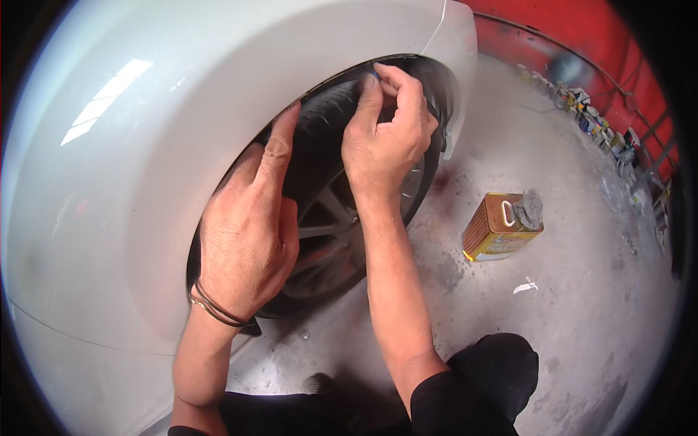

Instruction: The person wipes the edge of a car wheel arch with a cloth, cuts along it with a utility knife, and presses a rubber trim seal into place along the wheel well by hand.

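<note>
A white car's fender (pixel 167 109) curves around a dark tyre (pixel 323 116) and a spoked wheel (pixel 320 232). My left hand (pixel 243 229), with bands round its wrist, lies at the wheel arch. Its index finger is stretched out and its tip touches the arch edge (pixel 327 81); some other fingers are tucked behind, partly hidden. Higher up, my right hand (pixel 389 138) pinches thumb and index finger together at the top of that edge. A tiny bluish bit shows between these fingertips, too small to name.
On the concrete floor (pixel 567 312) right of the wheel stands a rectangular metal can (pixel 502 225) with a grey crumpled thing (pixel 529 209) on top. A white scrap (pixel 525 285) lies nearby. Several small containers (pixel 592 120) line the red wall (pixel 582 29). My dark-clothed knee (pixel 498 370) is below.
</note>
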The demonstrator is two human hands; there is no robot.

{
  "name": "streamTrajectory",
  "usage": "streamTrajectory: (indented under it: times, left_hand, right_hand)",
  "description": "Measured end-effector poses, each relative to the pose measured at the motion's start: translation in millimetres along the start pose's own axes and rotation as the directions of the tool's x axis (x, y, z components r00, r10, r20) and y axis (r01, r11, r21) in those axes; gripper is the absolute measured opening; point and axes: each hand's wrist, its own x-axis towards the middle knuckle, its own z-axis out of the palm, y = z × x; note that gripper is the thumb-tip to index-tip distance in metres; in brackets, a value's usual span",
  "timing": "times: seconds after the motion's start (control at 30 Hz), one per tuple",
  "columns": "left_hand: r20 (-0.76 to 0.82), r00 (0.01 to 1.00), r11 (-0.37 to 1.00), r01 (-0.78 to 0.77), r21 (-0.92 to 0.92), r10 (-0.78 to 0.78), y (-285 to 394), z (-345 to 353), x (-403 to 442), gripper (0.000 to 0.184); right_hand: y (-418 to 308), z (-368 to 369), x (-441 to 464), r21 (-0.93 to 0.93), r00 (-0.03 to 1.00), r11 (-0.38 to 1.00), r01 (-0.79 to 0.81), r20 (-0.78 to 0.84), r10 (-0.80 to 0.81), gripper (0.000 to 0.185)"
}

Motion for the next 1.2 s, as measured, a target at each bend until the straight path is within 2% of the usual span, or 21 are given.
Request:
streamTrajectory:
  times: [0.1, 0.17, 0.33, 0.4, 0.43, 0.5, 0.53, 0.57, 0.63, 0.7, 0.8, 0.9, 0.93, 0.97, 1.13, 1.2]
  left_hand:
    - [0.065, 0.998, 0.999, -0.023, 0.023, 0.022, -1.7, -3.0, 1.0, 0.112]
    - [0.071, 0.997, 1.0, -0.003, 0.022, 0.002, -1.0, -3.3, 1.3, 0.112]
    - [0.007, 1.0, 1.0, -0.001, 0.017, 0.001, -2.1, 1.1, -0.2, 0.115]
    - [0.003, 1.0, 1.0, -0.015, 0.017, 0.015, -2.1, 2.9, 0.2, 0.115]
    - [0.002, 1.0, 1.0, -0.006, 0.016, 0.006, -0.9, 3.7, -0.1, 0.115]
    - [-0.001, 1.0, 1.0, 0.005, 0.015, -0.005, -1.3, 3.8, -0.6, 0.115]
    - [0.001, 1.0, 1.0, 0.005, 0.01, -0.005, -1.9, 3.9, -0.9, 0.115]
    - [0.003, 1.0, 1.0, 0.004, 0.006, -0.004, -2.2, 3.9, -0.9, 0.115]
    - [-0.001, 1.0, 1.0, -0.015, 0.017, 0.015, -2.8, 2.9, -0.2, 0.115]
    - [0.007, 0.999, 0.999, -0.04, 0.027, 0.04, -2.6, 2.9, 1.7, 0.115]
    - [-0.006, 1.0, 1.0, -0.019, 0.002, 0.019, -1.2, 4.2, 2.1, 0.116]
    - [-0.012, 1.0, 1.0, -0.012, 0.005, 0.012, -1.5, 2.5, 2.0, 0.116]
    - [0.033, 0.999, 1.0, -0.002, 0.012, 0.001, -0.7, -0.8, 2.6, 0.116]
    - [0.077, 0.997, 1.0, 0.009, 0.019, -0.01, -0.5, -3.3, 3.5, 0.116]
    - [0.08, 0.997, 1.0, 0.009, 0.018, -0.011, 0.4, -3.0, 3.2, 0.116]
    - [0.084, 0.996, 1.0, 0.015, 0.013, -0.016, 2.4, -4.5, 3.3, 0.116]
  right_hand:
    - [13.2, 2.3, 10.6, -0.067, 0.999, 0.997, 0.03, -0.019, -0.031, 0.016]
    - [23.4, 3.8, 16.0, -0.079, 0.999, 0.997, -0.021, -0.037, 0.018, 0.015]
    - [14.7, -1.9, 13.5, -0.044, 0.998, 0.997, -0.064, 0.003, 0.064, 0.013]
    - [24.8, 0.7, 14.0, -0.105, 0.998, 0.994, 0.027, -0.055, -0.033, 0.012]
    - [32.1, 2.1, 16.0, -0.106, 0.998, 0.994, 0.023, -0.054, -0.029, 0.012]
    - [43.8, 2.0, 26.6, -0.122, 0.987, 0.98, -0.154, -0.073, 0.146, 0.014]
    - [45.8, -1.2, 30.2, -0.019, 0.977, 0.981, -0.194, -0.097, 0.192, 0.012]
    - [45.6, -6.0, 29.5, -0.052, 0.971, 0.973, -0.225, -0.1, 0.219, 0.01]
    - [36.3, -13.5, 20.3, -0.018, 0.984, 0.988, -0.151, -0.095, 0.148, 0.011]
    - [26.4, -12.7, 7.0, -0.028, 0.992, 0.992, -0.125, -0.019, 0.124, 0.015]
    - [21.6, -5.4, 7.0, 0.003, 0.996, 0.997, -0.082, -0.031, 0.082, 0.014]
    - [19.4, -0.8, 13.7, 0.049, 0.996, 0.995, -0.086, -0.024, 0.087, 0.014]
    - [19.3, -0.1, 13.5, 0.049, 0.996, 0.995, -0.086, -0.024, 0.088, 0.014]
    - [18.9, 1.3, 13.7, 0.01, 0.997, 0.997, -0.075, -0.028, 0.075, 0.014]
    - [21.6, 2.7, 14.4, -0.056, 0.998, 0.998, -0.039, -0.041, 0.037, 0.014]
    - [27.5, 3.1, 18.5, -0.008, 0.993, 0.995, -0.103, -0.065, 0.102, 0.013]
